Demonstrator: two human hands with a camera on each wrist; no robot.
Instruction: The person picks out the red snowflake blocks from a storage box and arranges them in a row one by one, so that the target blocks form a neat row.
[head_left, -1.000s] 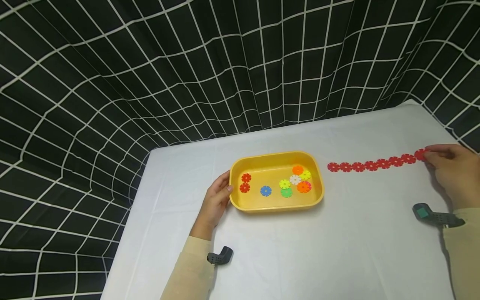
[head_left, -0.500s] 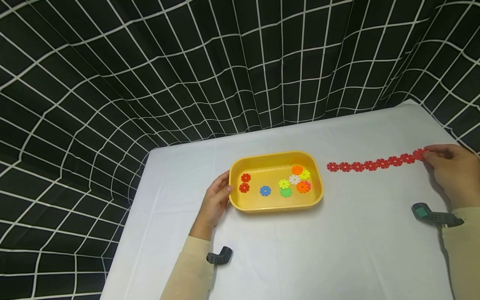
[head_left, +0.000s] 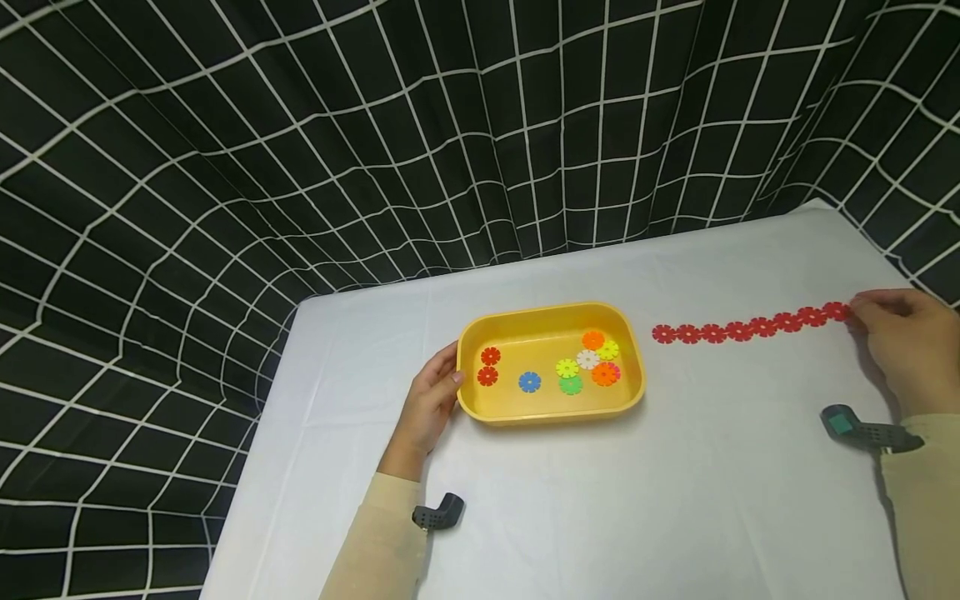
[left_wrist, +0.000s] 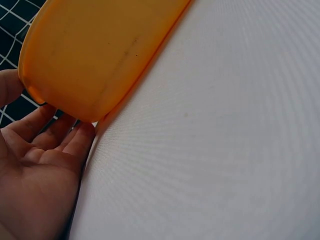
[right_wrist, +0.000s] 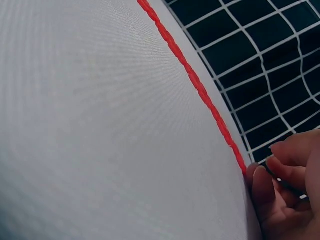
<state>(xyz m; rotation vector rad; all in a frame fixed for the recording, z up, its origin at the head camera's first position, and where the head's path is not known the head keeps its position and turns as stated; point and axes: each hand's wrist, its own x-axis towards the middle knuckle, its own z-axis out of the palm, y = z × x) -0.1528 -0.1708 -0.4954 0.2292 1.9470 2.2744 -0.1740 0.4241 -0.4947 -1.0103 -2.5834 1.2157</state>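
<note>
Yellow tray (head_left: 517,406), left hand (head_left: 429,404) gripping its nine-o'clock end, holds notched discs (head_left: 567,368), most toward three; whether the right hand (head_left: 911,346) pinches the red disc chain (head_left: 738,332) is unclear.

Curtains (head_left: 525,125) hang behind the table (head_left: 637,517). Toward its back edge stands the tray (head_left: 525,408), its left end in the left hand (head_left: 427,404). In the tray, a pair of discs (head_left: 487,377) lies at the left, one before the other; a single disc (head_left: 529,382) lies between them and a cluster (head_left: 588,359) at the right. Right of the tray and apart from it, the row of linked discs (head_left: 762,326) runs on the table toward the back right corner, the right hand (head_left: 911,342) at its right end.
</note>
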